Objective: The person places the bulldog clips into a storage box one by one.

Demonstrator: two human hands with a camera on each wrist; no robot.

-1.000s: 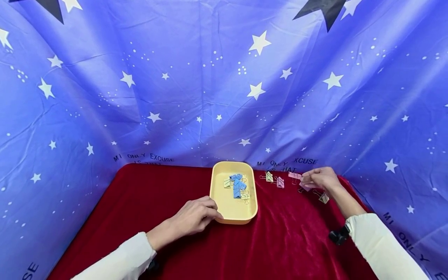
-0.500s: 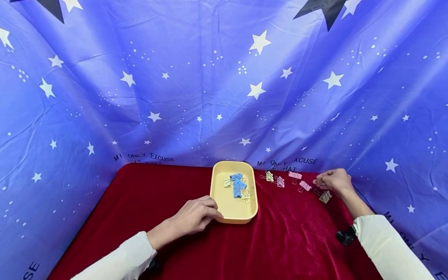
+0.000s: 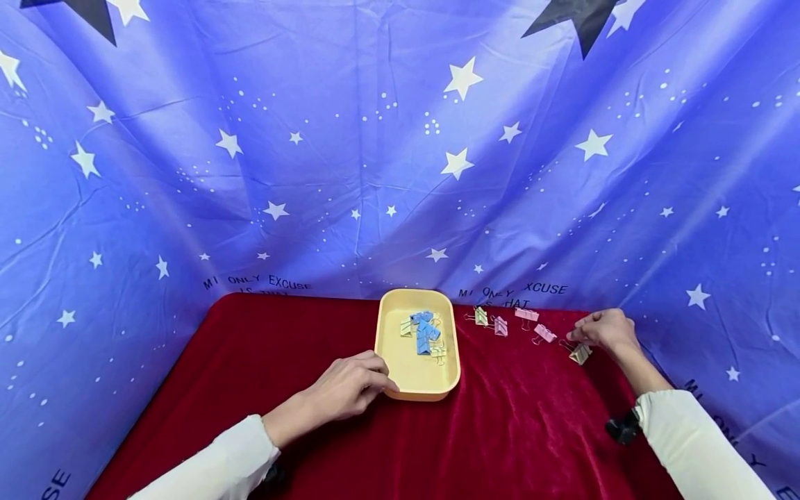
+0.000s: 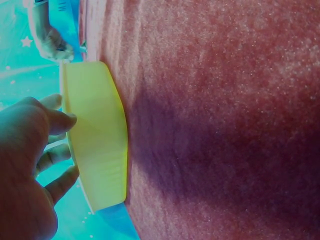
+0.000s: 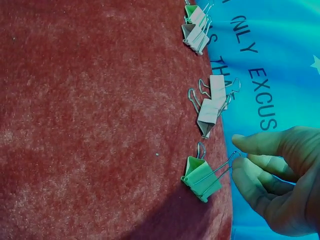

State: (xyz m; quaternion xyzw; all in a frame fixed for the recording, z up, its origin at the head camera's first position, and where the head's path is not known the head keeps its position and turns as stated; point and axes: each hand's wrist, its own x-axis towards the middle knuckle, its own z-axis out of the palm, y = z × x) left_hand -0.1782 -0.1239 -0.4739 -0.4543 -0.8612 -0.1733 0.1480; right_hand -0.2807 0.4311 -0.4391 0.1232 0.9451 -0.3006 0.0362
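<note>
My left hand holds the near left corner of a yellow tray, its thumb on the outer wall in the left wrist view. Blue binder clips and pale yellow ones lie inside the tray. At the far right, my right hand is over a yellow binder clip. The right wrist view shows that clip, greenish there, with one wire handle between the slightly parted thumb and forefinger. The clip stays on the cloth.
Two pink binder clips lie left of the right hand. Farther left are another pink clip and a yellow clip. Red cloth covers the table, and a blue starry curtain rises behind it.
My right hand has moved right and slightly nearer, from the pink clips to the yellow clip at the right. The left hand and the tray have stayed in place.
</note>
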